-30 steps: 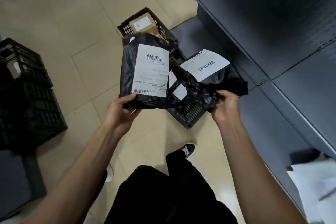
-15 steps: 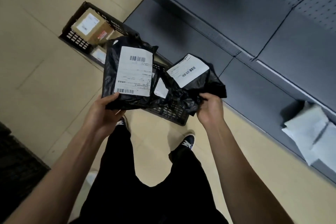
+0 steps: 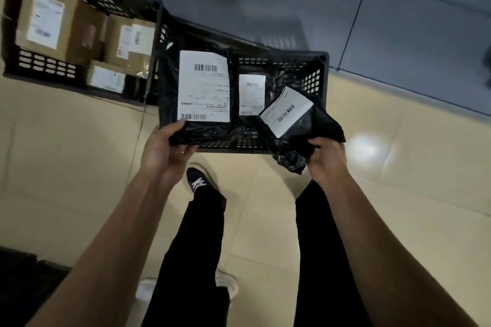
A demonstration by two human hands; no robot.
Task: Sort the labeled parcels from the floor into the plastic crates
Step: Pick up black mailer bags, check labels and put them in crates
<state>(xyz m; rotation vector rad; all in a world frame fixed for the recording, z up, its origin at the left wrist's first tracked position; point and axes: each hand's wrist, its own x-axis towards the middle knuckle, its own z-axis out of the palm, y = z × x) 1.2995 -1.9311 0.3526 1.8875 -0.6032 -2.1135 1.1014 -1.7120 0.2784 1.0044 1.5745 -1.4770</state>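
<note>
My left hand (image 3: 167, 148) grips the bottom edge of a big black poly parcel (image 3: 198, 130), thumb on top next to its white label (image 3: 204, 86), fingers curled under. Parcel is held flat, label up, above the left part of the near black crate (image 3: 316, 79).

My right hand (image 3: 325, 160) is clamped on a smaller black parcel (image 3: 305, 135), fingers bunching the crumpled plastic at its lower end. Its label (image 3: 287, 110) sits tilted, facing up. This one hangs over the crate's near right corner, partly out past the rim. The two parcels are close but I can't tell if they touch.

Between them, lower down inside the near crate, lies a third black parcel with a small white label (image 3: 252, 94). Looks like it rests on the crate bottom; dark, hard to be sure.

Second black crate (image 3: 45, 68) sits just beside the near one, to the left and farther away, on the beige tile floor (image 3: 79, 154). It holds brown cardboard boxes (image 3: 79, 32) with white labels, packed side by side. Blurry there.

Grey shelving base (image 3: 292, 2) runs along the far side, the near crate right against it.

My legs in black trousers (image 3: 196, 247) are below, one dark shoe (image 3: 199, 180) with white laces just short of the near crate. A dark mat or crate edge (image 3: 24, 284) shows bottom left, can't tell which.
</note>
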